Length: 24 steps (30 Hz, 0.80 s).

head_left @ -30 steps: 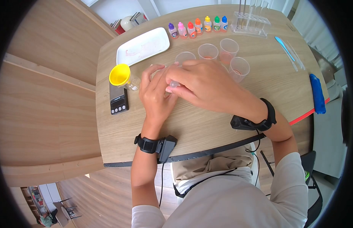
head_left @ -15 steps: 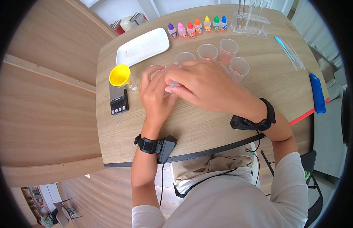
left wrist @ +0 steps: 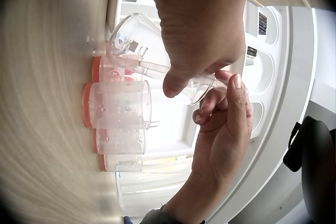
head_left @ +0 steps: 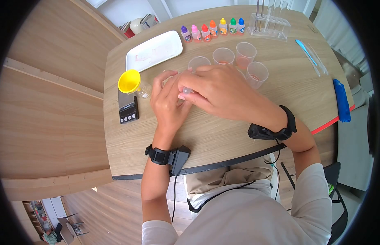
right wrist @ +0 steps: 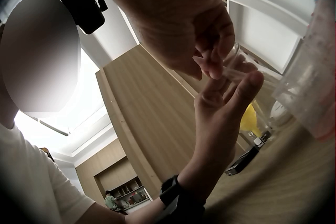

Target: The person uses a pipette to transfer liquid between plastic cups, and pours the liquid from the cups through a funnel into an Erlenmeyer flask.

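Note:
Above the front of the table, my left hand [head_left: 169, 100] grips a clear glass conical flask [left wrist: 137, 40] round its neck, thumb showing on the near side. My right hand [head_left: 224, 90] meets it at the flask's mouth and pinches the translucent bulb of a plastic dropper [head_left: 187, 90] between thumb and fingers. The dropper's thin stem [left wrist: 152, 67] runs down inside the flask towards its base. From above, both hands cover most of the flask. Just beyond them stand several clear plastic cups [head_left: 257, 70] with a little reddish liquid in the bottom.
To the left, a yellow funnel [head_left: 129, 81] sits in a small glass vessel [head_left: 144, 90] by a black digital scale [head_left: 128, 111]. A white tray [head_left: 173, 36], several dye bottles [head_left: 213, 29] and a test-tube rack [head_left: 276, 30] line the back. A blue roll [head_left: 341, 100] lies right.

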Tool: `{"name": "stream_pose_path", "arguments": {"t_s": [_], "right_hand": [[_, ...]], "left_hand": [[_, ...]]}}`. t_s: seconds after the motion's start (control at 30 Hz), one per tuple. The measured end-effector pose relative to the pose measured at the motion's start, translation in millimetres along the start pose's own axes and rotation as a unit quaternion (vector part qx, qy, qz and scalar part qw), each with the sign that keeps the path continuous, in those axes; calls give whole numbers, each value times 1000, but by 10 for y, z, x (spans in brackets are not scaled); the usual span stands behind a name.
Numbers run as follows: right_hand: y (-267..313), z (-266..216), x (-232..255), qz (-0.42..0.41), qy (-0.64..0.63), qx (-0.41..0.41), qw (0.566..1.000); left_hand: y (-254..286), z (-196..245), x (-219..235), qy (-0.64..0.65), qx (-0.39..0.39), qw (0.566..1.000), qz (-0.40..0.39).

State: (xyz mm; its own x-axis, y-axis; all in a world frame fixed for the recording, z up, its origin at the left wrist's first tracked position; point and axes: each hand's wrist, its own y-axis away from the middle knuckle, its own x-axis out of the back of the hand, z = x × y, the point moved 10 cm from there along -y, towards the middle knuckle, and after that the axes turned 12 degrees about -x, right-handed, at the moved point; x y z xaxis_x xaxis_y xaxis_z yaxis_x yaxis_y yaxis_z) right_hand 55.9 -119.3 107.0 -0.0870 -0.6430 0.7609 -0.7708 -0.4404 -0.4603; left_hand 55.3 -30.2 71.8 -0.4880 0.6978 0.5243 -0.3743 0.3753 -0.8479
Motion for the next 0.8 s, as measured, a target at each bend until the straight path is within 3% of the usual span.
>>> {"name": "stream_pose_path", "arguments": {"t_s": [0.8], "right_hand": [[-3, 7, 6, 15, -12, 1, 1000]], "left_hand": [[15, -15, -10, 0, 4, 1000, -3]]}}
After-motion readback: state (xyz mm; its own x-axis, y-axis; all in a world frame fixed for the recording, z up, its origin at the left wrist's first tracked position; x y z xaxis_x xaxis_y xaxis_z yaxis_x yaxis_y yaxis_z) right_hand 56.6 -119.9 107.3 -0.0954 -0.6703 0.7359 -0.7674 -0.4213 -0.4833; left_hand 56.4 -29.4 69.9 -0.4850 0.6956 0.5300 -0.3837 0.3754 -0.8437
